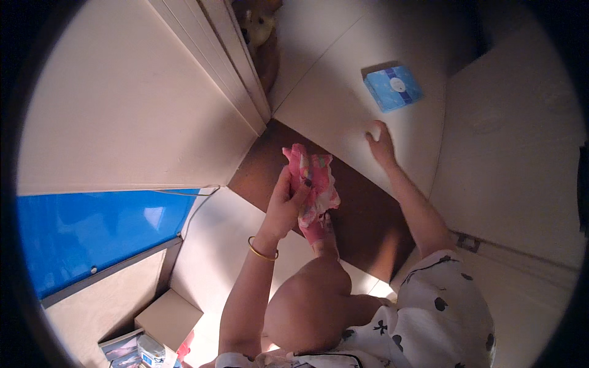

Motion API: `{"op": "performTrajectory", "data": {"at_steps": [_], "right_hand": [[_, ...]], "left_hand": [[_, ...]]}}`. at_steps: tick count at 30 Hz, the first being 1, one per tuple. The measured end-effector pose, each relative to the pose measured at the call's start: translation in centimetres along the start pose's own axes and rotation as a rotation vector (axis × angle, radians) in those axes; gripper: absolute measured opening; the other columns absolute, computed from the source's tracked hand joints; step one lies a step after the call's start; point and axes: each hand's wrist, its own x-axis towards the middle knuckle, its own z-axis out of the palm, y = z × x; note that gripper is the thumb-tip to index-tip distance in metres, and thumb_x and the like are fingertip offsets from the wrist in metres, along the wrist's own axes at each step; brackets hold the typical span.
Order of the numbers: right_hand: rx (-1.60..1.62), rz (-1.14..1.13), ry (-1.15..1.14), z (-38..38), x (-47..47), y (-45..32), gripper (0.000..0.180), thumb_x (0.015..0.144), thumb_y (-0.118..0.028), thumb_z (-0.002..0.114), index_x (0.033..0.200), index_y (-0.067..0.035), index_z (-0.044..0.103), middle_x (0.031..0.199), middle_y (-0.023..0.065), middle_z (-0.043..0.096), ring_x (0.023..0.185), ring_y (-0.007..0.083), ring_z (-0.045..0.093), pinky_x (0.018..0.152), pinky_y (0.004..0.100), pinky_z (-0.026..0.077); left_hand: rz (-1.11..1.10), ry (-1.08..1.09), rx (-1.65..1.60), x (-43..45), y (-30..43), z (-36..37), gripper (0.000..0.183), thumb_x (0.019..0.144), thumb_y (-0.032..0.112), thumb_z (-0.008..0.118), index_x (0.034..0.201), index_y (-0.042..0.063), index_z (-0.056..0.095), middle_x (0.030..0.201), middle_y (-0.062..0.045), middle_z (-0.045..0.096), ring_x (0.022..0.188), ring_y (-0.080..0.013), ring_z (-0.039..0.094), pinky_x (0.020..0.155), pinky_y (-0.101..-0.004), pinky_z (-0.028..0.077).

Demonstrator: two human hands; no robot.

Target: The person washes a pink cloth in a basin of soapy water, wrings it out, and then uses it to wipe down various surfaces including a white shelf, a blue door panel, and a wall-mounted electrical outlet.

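My left hand (287,198) grips a crumpled pink patterned piece of soft material (322,184), thumb on top; whether it is cloth or a wrapper I cannot tell. Directly below it is my foot in pink footwear (317,231), partly hidden. My right hand (382,145) is empty, thumb and forefinger apart, reaching over the pale floor tiles. Just beyond its fingers a blue packet (393,88) with a dark blue band and a white oval label lies on the floor. A yellow bangle (263,250) circles my left wrist.
A brown threshold strip (368,216) crosses the floor. At left are a pale door panel (124,101) and its frame. A tan dog-like figure (260,32) shows behind the frame. Lower left are a blue panel (110,234) and a cardboard box (170,317) with packaged items.
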Motion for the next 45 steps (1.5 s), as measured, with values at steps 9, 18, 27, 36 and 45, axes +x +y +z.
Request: {"op": "performTrajectory", "data": {"at_steps": [9, 18, 27, 36, 45], "right_hand": [[-0.674, 0.261, -0.284, 1.7, 12.8, 10.6, 0.106, 0.071, -0.040, 0.070, 0.145, -0.004, 0.003, 0.152, 0.0153, 0.004, 0.141, 0.0296, 0.006, 0.112, 0.0466, 0.012], [-0.650, 0.222, -0.413, 3.7, 2.4, -2.5, 0.104, 0.074, -0.051, 0.065, 0.145, -0.002, 0.006, 0.151, 0.0202, 0.004, 0.139, 0.0359, 0.010, 0.107, 0.0586, 0.010], [-0.150, -0.520, -0.696, 11.2, -15.8, -14.1, 0.075, 0.073, -0.031, 0.065, 0.136, -0.003, 0.035, 0.138, 0.0214, 0.038, 0.121, 0.0373, 0.040, 0.105, 0.0459, 0.028], [-0.199, -0.184, -0.393, 16.0, -14.1, -13.0, 0.077, 0.070, -0.030, 0.077, 0.130, 0.000, 0.038, 0.121, 0.0224, 0.048, 0.113, 0.0361, 0.046, 0.097, 0.0451, 0.037], [-0.131, -0.315, -0.934, 22.6, -10.4, -17.9, 0.058, 0.065, -0.025, 0.081, 0.105, 0.001, 0.049, 0.094, 0.0128, 0.060, 0.083, 0.0253, 0.060, 0.070, 0.0362, 0.050]], "left_hand": [[-0.178, 0.210, -0.113, -3.3, -6.6, -5.1, 0.045, 0.093, 0.002, 0.047, 0.136, 0.006, 0.034, 0.123, -0.004, 0.048, 0.108, -0.0132, 0.049, 0.094, -0.0282, 0.041], [-0.260, 0.352, -0.255, -9.0, -6.1, -4.6, 0.046, 0.093, 0.001, 0.044, 0.137, 0.007, 0.031, 0.123, -0.008, 0.049, 0.104, -0.0159, 0.053, 0.085, -0.0291, 0.049], [-0.216, 0.498, -0.399, -16.3, -9.3, -5.8, 0.047, 0.094, 0.005, 0.044, 0.138, 0.008, 0.030, 0.125, -0.006, 0.048, 0.110, -0.0152, 0.050, 0.091, -0.0300, 0.045], [-0.120, 0.851, -0.561, -25.1, -16.9, -7.5, 0.038, 0.091, 0.006, 0.046, 0.128, 0.008, 0.039, 0.114, -0.005, 0.050, 0.100, -0.0140, 0.051, 0.084, -0.0292, 0.046], [-0.038, 1.089, -0.503, -25.1, -16.8, -7.0, 0.036, 0.086, 0.001, 0.047, 0.121, 0.007, 0.042, 0.108, -0.005, 0.052, 0.094, -0.0148, 0.051, 0.080, -0.0289, 0.045]]}}
